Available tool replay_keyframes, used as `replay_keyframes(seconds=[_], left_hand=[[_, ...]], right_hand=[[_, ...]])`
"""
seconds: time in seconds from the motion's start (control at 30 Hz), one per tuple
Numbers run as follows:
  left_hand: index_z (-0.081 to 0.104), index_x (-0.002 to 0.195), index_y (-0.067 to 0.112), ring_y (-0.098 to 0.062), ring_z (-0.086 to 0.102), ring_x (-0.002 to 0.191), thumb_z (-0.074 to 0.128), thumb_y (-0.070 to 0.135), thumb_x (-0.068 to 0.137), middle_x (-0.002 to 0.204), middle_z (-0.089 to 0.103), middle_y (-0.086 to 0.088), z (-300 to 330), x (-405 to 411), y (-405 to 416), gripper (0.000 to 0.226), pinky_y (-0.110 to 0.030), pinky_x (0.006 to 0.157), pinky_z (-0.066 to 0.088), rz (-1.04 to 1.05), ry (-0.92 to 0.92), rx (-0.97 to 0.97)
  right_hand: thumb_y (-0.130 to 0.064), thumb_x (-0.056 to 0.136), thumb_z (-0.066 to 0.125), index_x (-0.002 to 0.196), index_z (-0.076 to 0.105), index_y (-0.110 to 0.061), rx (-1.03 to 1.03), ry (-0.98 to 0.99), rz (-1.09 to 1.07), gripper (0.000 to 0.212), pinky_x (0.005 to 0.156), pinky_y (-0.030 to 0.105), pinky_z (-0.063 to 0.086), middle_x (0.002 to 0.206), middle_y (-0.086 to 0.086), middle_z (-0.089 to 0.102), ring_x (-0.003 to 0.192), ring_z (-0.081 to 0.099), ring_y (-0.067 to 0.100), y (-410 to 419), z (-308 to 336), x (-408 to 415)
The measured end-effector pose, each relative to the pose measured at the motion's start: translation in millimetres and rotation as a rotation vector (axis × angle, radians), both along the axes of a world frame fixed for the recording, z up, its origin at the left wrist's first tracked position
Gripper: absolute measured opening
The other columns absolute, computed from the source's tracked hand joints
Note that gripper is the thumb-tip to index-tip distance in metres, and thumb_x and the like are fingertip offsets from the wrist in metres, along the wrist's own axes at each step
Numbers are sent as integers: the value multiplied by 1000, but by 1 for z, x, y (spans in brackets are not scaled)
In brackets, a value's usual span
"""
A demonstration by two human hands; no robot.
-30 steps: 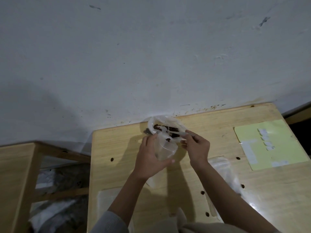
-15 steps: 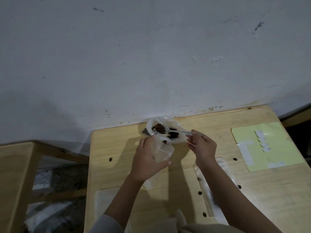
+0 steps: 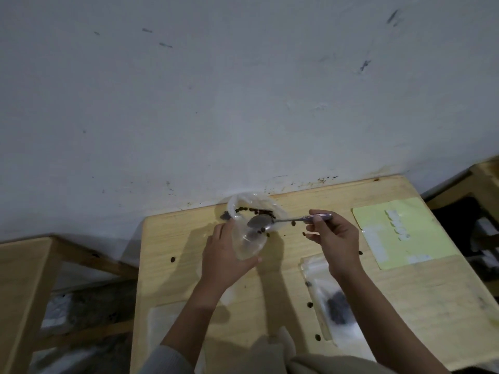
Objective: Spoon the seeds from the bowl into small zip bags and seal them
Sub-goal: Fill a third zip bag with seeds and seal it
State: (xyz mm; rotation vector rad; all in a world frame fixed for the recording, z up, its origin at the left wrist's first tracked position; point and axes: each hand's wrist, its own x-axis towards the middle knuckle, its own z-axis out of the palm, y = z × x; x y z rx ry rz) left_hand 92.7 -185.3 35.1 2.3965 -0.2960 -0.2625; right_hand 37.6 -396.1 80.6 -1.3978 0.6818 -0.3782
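We work at a pale wooden desk [image 3: 270, 300] pushed against a scuffed white wall [image 3: 243, 90]. Our left hand [image 3: 225, 256] wraps around an open zip bag [image 3: 247, 240]; our right hand [image 3: 334, 240] pinches a metal spoon [image 3: 280, 220] tipped at the bag's mouth. The seeds [image 3: 255, 211] sit in a clear bowl [image 3: 233, 205] at the desk's far edge, a few scattered beside it. A filled bag [image 3: 334, 306] lies near the right forearm, a yellow sheet [image 3: 432, 247] toward the far right corner

Both forearms reach from the near edge toward the far side, bare below pushed-up sleeves. The left hand [image 3: 228, 255] is cupped, its fingers [image 3: 251, 261] curled round what it holds. The right hand [image 3: 336, 241] is raised just right of it, its fingers pinched on a thin handle.
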Motion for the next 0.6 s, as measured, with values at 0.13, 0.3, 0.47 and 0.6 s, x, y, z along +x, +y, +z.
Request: replay_keyframes(seconds=[0.13,0.3,0.47,0.6], left_hand=[[34,141,23,-17,42,115,83,52,59,132,40,6,2,-3,-2,100,-30,87,39,11,6,-16],[34,141,23,-16,41,116,81,56,58,133,38,7,-4,-3,-2,101,-29,88,40,20,20,-13],[32,143,24,-14,39,120,81,57,58,136,37,8,-9,2,-2,104,-28,90,38,16,39,-34],[30,144,27,-9,35,121,81,58,57,137,34,13,-13,9,-4,105,-27,92,36,-2,79,-63]], right_hand=[[-3,93,55,90,69,-18,-29,-40,-44,21,61,22,56,84,5,71,69,65,7,0,2,1],[-7,91,60,94,72,-16,-19,28,-106,15,60,19,54,81,5,70,70,66,12,3,-12,10],[-11,87,65,98,74,-15,-73,139,-91,14,75,37,58,86,6,73,78,70,16,11,-36,24],[-13,86,66,96,74,-19,-95,183,-88,14,81,47,57,91,7,74,87,70,23,21,-49,36]])
